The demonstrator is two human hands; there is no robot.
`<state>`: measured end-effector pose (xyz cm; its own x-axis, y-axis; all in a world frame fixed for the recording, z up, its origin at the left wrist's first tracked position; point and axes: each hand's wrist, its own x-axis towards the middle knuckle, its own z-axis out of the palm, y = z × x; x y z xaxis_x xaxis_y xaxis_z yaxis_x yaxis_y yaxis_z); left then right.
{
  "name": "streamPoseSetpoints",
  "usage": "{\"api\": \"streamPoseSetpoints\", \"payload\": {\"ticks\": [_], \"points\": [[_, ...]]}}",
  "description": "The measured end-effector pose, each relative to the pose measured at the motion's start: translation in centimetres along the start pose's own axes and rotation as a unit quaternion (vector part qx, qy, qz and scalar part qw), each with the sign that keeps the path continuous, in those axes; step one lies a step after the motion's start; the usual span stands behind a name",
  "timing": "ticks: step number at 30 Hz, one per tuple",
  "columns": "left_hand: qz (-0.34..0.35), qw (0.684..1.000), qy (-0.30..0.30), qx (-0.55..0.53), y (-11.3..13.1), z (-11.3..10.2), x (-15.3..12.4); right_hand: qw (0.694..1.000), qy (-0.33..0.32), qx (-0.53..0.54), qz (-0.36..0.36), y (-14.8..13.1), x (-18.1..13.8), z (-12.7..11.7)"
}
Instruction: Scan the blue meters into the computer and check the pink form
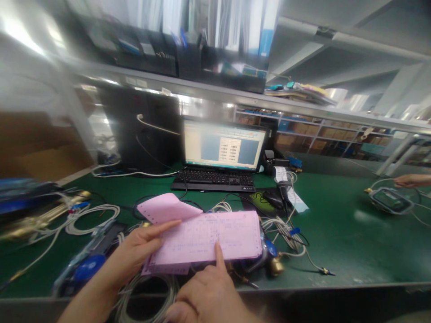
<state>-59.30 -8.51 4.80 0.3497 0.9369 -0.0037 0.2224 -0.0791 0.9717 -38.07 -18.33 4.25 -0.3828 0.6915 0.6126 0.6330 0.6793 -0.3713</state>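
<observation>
A pad of pink paper forms [198, 237] is held over the bench, its top sheet folded back at the left. My left hand [141, 246] grips the pad's left side, thumb and fingers closed on the paper. With its index finger stretched out, my right hand [208, 287] points at writing near the middle of the form; the other fingers are curled in. Below and behind the pad lie a coil of grey cable [148, 300] and a brass fitting [276, 266], partly hidden by the paper.
Behind the pad stand a keyboard [215, 180] and a lit monitor [225, 146]. A mouse [273, 198] and a barcode scanner [286, 195] lie to their right. Cabled brass parts [40, 220] cover the left bench. At far right, another person's hand [412, 181] is near a grey-framed device [392, 200].
</observation>
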Motion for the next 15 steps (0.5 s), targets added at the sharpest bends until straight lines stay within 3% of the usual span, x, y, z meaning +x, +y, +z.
{"api": "streamPoseSetpoints", "payload": {"ticks": [8,15], "points": [[-0.003,1.0,0.005,-0.001,0.0,0.1,0.1,0.999,-0.037,-0.02,0.002,0.2,-0.3,0.2],[0.008,1.0,0.005,0.018,1.6,0.5,-0.3,0.996,-0.077,-0.035,0.007,0.2,-0.3,0.2]]}}
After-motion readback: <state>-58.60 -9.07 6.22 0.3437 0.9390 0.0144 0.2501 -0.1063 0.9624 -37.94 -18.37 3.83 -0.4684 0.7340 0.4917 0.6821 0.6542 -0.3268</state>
